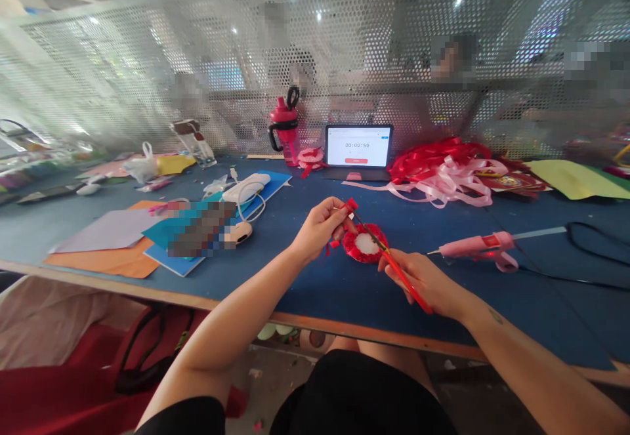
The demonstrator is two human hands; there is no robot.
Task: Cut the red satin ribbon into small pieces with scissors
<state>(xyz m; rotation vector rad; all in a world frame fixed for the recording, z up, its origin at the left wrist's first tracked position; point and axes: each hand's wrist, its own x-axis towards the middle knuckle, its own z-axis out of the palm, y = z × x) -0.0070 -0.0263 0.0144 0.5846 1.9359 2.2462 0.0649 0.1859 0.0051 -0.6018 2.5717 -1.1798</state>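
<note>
My left hand (322,226) pinches a small piece of red ribbon (350,205) above the blue tabletop. In my right hand (418,281) are red-handled scissors (406,280), their blades pointing up and left to the ribbon. Whether the blades touch the ribbon I cannot tell. Under the blades lies a round red rosette (367,245) with ruffled edges and a white centre. A short red ribbon tail (335,245) hangs near my left fingers, partly hidden by them.
A pink glue gun (480,246) with its black cord lies at right. Red ribbon (438,156) and pink ribbon (457,182) are heaped behind. A tablet (359,146) stands at the back beside a pink bottle (285,130). Coloured paper (98,235) lies left. A perforated metal screen (221,94) closes the far side.
</note>
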